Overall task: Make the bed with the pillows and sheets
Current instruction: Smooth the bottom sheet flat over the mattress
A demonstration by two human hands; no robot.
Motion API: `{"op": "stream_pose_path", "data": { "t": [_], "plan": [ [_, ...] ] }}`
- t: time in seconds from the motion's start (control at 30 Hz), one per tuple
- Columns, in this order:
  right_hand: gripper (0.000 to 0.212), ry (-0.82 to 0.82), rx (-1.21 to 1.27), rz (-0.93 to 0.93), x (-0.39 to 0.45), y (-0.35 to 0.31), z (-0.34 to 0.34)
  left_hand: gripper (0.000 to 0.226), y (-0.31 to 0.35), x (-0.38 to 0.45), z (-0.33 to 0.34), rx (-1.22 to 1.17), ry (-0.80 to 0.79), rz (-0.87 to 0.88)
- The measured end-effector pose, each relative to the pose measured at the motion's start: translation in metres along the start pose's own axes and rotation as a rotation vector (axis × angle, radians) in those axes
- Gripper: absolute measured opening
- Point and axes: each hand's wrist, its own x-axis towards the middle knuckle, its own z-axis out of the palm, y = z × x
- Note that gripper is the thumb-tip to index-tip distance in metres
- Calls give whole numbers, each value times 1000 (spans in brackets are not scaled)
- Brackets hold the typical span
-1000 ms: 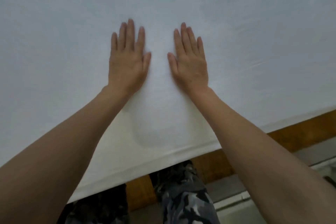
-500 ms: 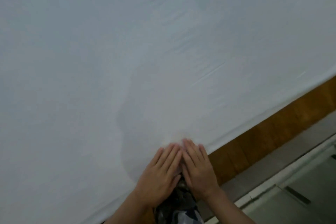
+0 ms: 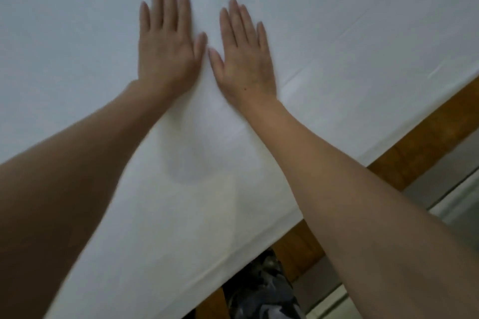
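Head view: the smooth white cotton sheet [image 3: 337, 21] covers the bed, faintly creased at right. The left hand [image 3: 166, 41] and right hand [image 3: 243, 57], fingers straight, press flat on it, thumbs nearly touching, above the brown wooden bed frame [image 3: 404, 160].

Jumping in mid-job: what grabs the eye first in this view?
Two bare hands lie flat side by side on the white sheet, the left hand slightly ahead of the right hand. A wooden bed frame runs diagonally along the sheet's near edge at lower right.
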Motion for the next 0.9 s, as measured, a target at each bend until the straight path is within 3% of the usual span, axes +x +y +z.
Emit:
{"op": "stream_pose_path", "data": {
  "t": [0.1,0.2,0.3,0.57,0.7,0.9],
  "plan": [
    [60,58,46,69,-72,41,8,69,52,-25,23,-67,-6,71],
    [56,60,29,167,-144,70,9,64,111,-77,38,-116,-9,311],
    [53,50,-4,239,-193,85,17,58,152,-127,46,-127,-78,423],
    [59,-37,-74,262,-240,102,17,67,165,-187,51,-131,-277,640],
    [60,17,-26,221,-241,98,4,72,145,-220,27,-201,-286,625],
    [57,83,27,51,-205,-5,-7,55,28,-243,-10,-341,16,271]
  ]
}}
